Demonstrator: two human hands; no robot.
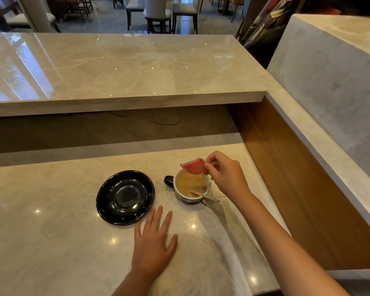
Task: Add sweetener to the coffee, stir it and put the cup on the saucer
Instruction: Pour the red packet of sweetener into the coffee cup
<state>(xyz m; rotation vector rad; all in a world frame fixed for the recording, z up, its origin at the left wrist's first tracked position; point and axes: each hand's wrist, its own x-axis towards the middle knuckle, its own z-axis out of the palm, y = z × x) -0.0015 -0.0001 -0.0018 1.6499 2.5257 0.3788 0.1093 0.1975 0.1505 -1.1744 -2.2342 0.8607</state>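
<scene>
While the right hand point(223, 174) pinches a red sweetener packet point(194, 166) tilted above the cup point(191, 185) for pouring, the left hand point(154, 242) rests flat, empty, near the saucer point(125, 197) left of the cup, whose stirrer point(203, 195) waits inside on the table point(51, 231).

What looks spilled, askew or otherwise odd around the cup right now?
Nothing spilled. The cup sits on the counter beside the empty saucer, not on it. The wooden stirrer leans over the rim. The right hand tips a red packet over the coffee.
</scene>
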